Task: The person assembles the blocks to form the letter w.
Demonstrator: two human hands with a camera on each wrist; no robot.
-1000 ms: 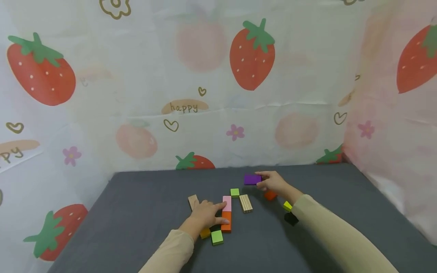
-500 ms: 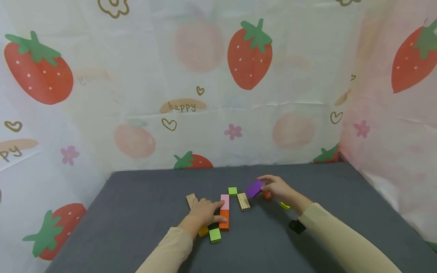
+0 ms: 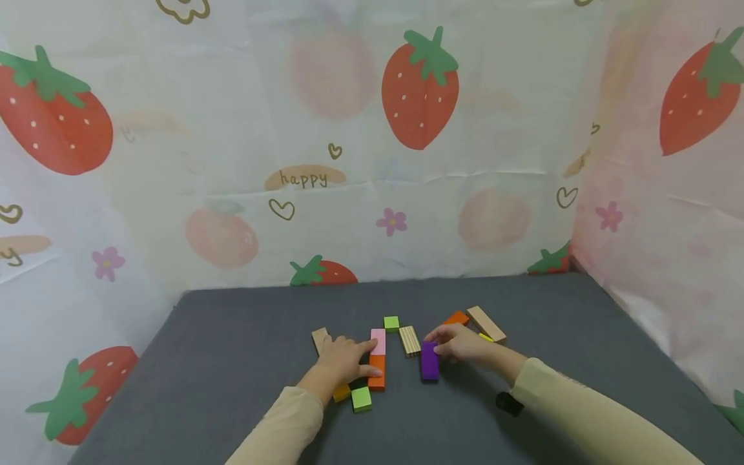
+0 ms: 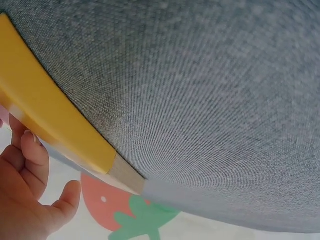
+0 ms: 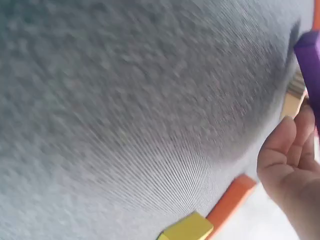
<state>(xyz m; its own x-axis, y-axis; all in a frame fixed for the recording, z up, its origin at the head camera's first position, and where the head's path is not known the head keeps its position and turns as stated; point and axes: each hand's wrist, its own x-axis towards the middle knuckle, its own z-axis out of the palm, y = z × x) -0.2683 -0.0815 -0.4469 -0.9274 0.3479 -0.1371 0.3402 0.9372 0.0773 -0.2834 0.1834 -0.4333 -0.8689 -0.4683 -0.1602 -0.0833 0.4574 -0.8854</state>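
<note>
My right hand (image 3: 459,342) pinches a purple block (image 3: 429,361) at its far right side. The block's long side points toward me, just right of a ridged wooden block (image 3: 409,341). In the right wrist view, the thumb and fingers of the right hand (image 5: 292,165) meet the purple block (image 5: 311,65). My left hand (image 3: 340,360) lies over the group at left, index finger at a pink block (image 3: 378,341) and thumb at an orange block (image 3: 377,373) directly below it. A yellow block (image 4: 55,105) runs beside the left hand (image 4: 30,185) in the left wrist view, partly hidden from the head.
A green block (image 3: 391,323) sits behind the pink one, another green block (image 3: 361,399) in front. A plain wooden block (image 3: 320,339) shows behind the left hand. Beyond the right hand lie an orange block (image 3: 456,318), a wooden block (image 3: 485,324) and a yellow block (image 5: 190,227).
My right hand has brought the purple block nearer to me and turned it from crosswise to lengthwise. The wooden block at the back right has come into view. My left hand stays at the same blocks.
</note>
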